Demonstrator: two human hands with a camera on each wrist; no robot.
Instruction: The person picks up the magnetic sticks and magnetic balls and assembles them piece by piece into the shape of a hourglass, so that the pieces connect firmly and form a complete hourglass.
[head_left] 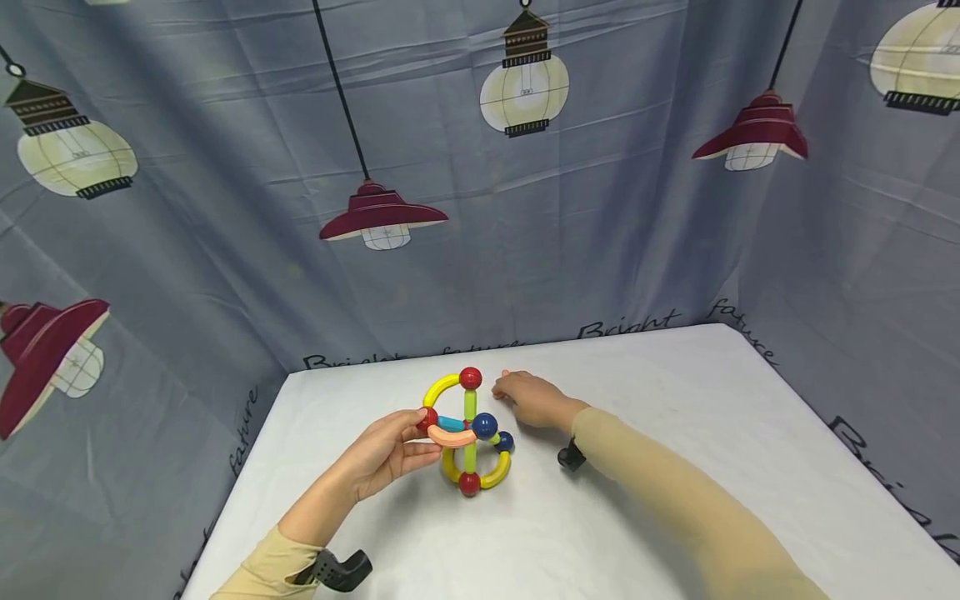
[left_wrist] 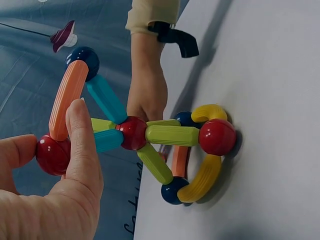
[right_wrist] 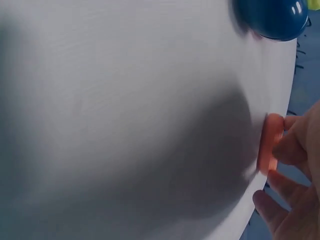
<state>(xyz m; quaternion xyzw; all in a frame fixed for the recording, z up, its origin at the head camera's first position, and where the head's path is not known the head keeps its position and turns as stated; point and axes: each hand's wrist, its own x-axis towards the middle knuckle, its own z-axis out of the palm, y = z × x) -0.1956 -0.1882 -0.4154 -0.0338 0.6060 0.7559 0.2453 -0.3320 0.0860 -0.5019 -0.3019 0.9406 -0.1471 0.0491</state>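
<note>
In the head view a magnetic ball-and-stick model stands on the white table, with red and navy balls, lime and blue straight sticks, and yellow and orange curved sticks. My left hand (head_left: pixel 390 454) pinches a red ball (left_wrist: pixel 52 155) at its left side, beside an orange curved stick (left_wrist: pixel 68 100). A red centre ball (left_wrist: pixel 134 133) joins several sticks. Behind and right of the model, my right hand (head_left: pixel 536 400) grips a separate orange stick (right_wrist: pixel 270 142) at the table surface. The right fingers lie around that stick in the right wrist view; part of the hand is cut off.
The white table (head_left: pixel 637 500) ends at the back against a grey-blue curtain (head_left: pixel 450 292) printed with lamps and lettering. A navy ball (right_wrist: pixel 275 17) of the model is near the right hand. Black wrist devices sit on both sleeves.
</note>
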